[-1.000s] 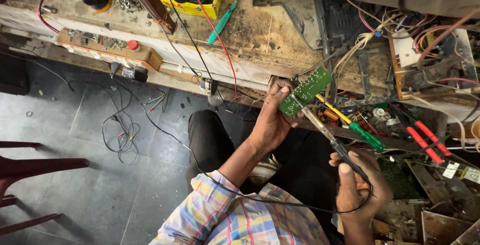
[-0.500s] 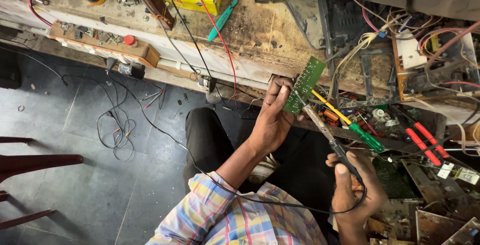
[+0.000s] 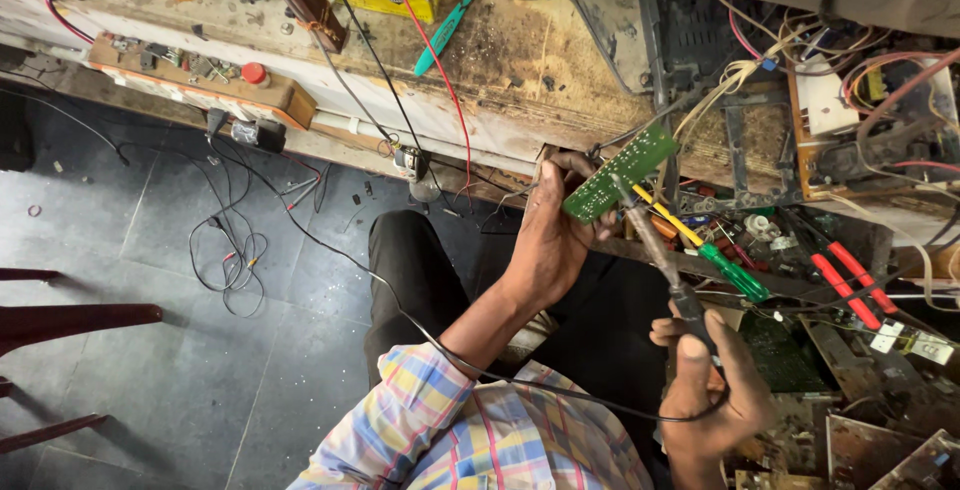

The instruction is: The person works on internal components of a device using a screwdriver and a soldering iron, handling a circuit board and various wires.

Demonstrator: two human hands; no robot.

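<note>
My left hand (image 3: 548, 235) grips a small green circuit board (image 3: 620, 172), held tilted in front of the wooden workbench edge. My right hand (image 3: 708, 385) is closed around the dark handle of a soldering iron (image 3: 660, 255). The iron's metal tip rests against the board's face. Its black cord loops down from the handle across my checked shirt sleeve. A green-handled screwdriver with a yellow shaft (image 3: 715, 255) lies just behind the iron.
A worn wooden workbench (image 3: 520, 60) carries a yellow box, a teal tool and wires. Red-handled pliers (image 3: 845, 285), tangled cables and bare circuit boards crowd the right side. A dark tiled floor (image 3: 150, 280) with loose cables lies to the left, beside a red chair.
The view has shifted slightly. Both hands keep their hold, and the iron's tip stays on the green board.
</note>
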